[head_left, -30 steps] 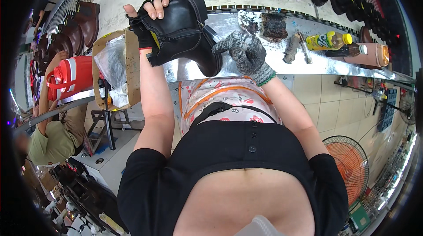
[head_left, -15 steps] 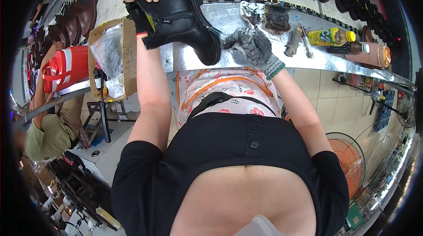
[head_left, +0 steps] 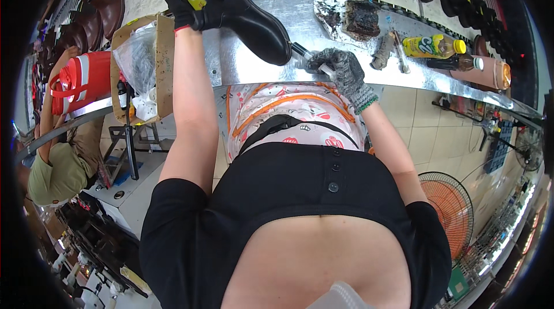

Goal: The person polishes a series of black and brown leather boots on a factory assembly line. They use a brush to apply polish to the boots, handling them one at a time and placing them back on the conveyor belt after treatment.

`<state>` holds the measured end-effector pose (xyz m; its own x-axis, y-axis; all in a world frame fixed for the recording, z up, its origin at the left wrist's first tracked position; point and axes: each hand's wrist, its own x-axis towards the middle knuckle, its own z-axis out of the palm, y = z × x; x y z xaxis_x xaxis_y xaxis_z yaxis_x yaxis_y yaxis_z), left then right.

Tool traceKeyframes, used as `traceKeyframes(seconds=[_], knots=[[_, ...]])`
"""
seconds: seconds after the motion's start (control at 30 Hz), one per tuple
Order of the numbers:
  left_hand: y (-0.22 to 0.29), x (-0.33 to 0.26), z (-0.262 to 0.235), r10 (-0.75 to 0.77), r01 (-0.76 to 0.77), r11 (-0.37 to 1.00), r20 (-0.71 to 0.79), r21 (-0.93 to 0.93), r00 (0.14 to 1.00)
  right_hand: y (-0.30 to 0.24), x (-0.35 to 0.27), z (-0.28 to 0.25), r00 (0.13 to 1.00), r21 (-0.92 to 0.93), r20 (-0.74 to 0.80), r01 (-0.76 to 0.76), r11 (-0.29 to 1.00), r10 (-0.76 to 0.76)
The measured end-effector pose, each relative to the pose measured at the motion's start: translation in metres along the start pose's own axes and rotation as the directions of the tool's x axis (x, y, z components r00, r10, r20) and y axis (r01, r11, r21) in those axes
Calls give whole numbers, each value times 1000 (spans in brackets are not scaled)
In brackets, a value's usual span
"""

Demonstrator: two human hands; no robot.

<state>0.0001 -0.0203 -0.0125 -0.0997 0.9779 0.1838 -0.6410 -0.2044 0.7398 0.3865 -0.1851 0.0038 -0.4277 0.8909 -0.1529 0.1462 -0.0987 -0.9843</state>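
Note:
Up at the left, my left hand (head_left: 178,4), in a black fingerless glove, grips a black leather boot (head_left: 251,23) by its shaft. The boot lies tilted, with its toe toward my right hand and a yellow patch showing at the opening. My right hand (head_left: 341,72) wears a grey knitted glove with a green cuff and is closed round a small brush (head_left: 301,50) with a pale handle. The brush's dark tip is at the sole edge by the toe; whether it touches is hard to tell.
Right of my hands on the metal ledge (head_left: 265,72) are a black-stained white pad (head_left: 330,15), a rag-wrapped stick (head_left: 383,52), a yellow bottle (head_left: 434,47) and a dark bottle (head_left: 456,63). At left are a cardboard box (head_left: 165,66), a red jug (head_left: 86,82) and a co-worker (head_left: 63,170).
The boot has rolled, so its zipped side no longer faces me and its upper shows instead. Its toe has risen slightly. My right hand with the brush has shifted a little right and down.

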Motion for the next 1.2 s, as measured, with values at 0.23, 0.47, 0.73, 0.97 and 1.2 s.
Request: traceKeyframes(seconds=[0.23, 0.47, 0.73, 0.97, 1.2], knots=[[-32, -1, 13, 350, -174, 772, -181, 611, 919, 21, 8, -3, 909, 627, -136, -228, 744, 394], [-24, -5, -12, 442, -99, 270, -31, 958, 897, 17, 7, -12, 948, 606, -148, -137, 783, 281], [-3, -35, 29, 457, -2, 87, -38, 996, 888, 13, 8, -26, 920, -7, -356, -180, 984, 166], [13, -82, 61, 470, 149, -23, -120, 989, 874, 12, 9, -24, 875, -180, -483, -69, 981, -27], [20, -136, 89, 495, 12, 77, -49, 997, 868, 20, 15, -18, 762, -309, -613, 13, 951, -209]])
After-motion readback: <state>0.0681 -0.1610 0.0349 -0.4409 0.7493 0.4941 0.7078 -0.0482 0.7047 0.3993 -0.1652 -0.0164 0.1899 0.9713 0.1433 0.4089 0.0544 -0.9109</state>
